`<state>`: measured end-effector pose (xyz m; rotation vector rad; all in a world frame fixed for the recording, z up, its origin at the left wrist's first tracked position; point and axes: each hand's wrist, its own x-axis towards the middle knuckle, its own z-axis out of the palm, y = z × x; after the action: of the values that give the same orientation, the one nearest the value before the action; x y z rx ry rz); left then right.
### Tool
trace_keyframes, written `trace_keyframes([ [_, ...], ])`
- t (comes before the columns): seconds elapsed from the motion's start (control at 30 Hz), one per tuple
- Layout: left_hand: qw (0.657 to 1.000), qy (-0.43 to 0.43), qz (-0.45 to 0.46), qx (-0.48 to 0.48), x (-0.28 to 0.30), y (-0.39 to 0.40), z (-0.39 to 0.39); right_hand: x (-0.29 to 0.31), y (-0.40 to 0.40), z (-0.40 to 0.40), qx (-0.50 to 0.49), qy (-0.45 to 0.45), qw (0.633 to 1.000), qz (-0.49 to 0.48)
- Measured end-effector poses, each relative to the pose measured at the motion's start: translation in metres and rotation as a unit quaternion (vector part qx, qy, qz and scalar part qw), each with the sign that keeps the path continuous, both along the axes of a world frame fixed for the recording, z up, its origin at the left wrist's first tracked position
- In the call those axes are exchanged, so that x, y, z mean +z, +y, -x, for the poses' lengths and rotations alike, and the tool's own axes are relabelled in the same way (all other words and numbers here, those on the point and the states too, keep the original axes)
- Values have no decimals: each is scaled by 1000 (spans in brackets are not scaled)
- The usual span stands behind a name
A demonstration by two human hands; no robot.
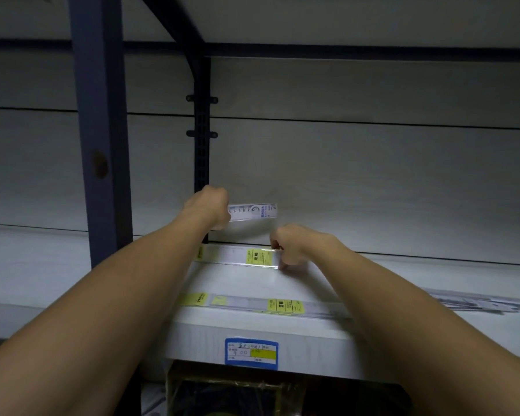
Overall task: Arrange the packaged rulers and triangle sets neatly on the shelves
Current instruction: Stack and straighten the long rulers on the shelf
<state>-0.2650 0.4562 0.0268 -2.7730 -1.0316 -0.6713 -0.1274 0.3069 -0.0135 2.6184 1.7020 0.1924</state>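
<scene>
My left hand [208, 208] grips a short clear packaged ruler [252, 211] and holds it up near the back wall of the white shelf [282, 280]. Numbers show along its edge. Below it a long packaged ruler [237, 256] with yellow labels lies flat near the back of the shelf. My right hand [294, 246] pinches that long ruler's right part with curled fingers. A second long packaged ruler [252, 306] with yellow labels lies along the shelf's front, partly under my right forearm.
A blue price label [251, 352] is stuck on the shelf's front edge. More packaged stationery [478, 303] lies on the shelf at the right. A dark blue post [98, 130] and a perforated upright [201, 139] stand at the left. A bagged bundle [237, 394] sits below.
</scene>
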Motion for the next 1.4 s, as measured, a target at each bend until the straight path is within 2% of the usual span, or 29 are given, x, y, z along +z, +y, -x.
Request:
trace_keyframes([
  [0.13, 1000, 2, -9, -11, 2, -7, -4, 2, -5, -1, 1, -25, 999, -44],
  [0.4, 994, -19, 2, -107, -5, -10, -20, -2, -24, -8, -21, 28, 992, -123],
  [0.53, 989, -25, 52, -135, -7, -11, -30, 4, -46, -12, -17, 51, 984, -169],
  [0.67, 987, -26, 51, -150, -5, -26, -42, 13, -82, -29, -19, 48, 980, -192],
  [0.9, 985, -42, 1, -168, 10, -97, -81, 30, -166, -77, -61, 32, 978, -196],
  [1.27, 986, -69, 23, -153, 10, -216, -158, 34, -292, -173, -28, 56, 975, -213],
  [1.4, 980, -76, 49, -177, 16, -241, -161, 41, -323, -202, -66, 26, 974, -215],
])
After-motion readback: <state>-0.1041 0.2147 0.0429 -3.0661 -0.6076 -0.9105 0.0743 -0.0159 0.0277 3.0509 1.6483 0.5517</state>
